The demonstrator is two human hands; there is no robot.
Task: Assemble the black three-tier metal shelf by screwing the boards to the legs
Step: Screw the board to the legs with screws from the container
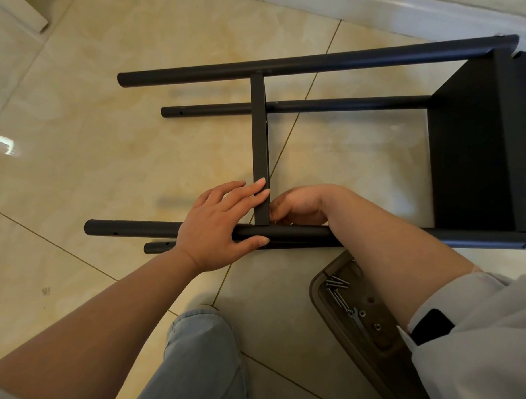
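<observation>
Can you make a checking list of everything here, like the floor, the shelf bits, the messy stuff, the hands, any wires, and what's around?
Surface: glossy beige tiled floor.
Job's things: shelf frame lying on its side; four black legs, the near leg with open screw holes; end board at the right; middle board seen edge-on between the legs.
Clutter: brown tray holding long screws, washers and a small wrench.
Grippers: left hand lies flat over the near leg, fingertips on the middle board; right hand curled at the joint, what it holds hidden.
Cables: nothing seen.
Surroundings: white baseboard along the top.
</observation>
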